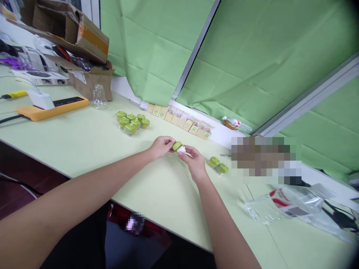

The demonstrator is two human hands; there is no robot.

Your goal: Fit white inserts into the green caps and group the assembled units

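Observation:
Between my two hands, above the table, is a small green-capped container (178,146) with a white part facing right. My left hand (160,148) pinches its green side. The fingers of my right hand (195,162) close around its white end. Several small clear cups with green lids (130,128) stand in a cluster to the left, beyond my left hand. Two more of these green-lidded cups (222,169) sit just right of my right hand.
A row of small tan boxes (176,118) lines the wall. At left are an orange power strip (60,107), a clear plastic vessel (98,98) and cardboard boxes (91,80). To the right lie a large clear bottle (283,203) and a smaller bottle (237,124).

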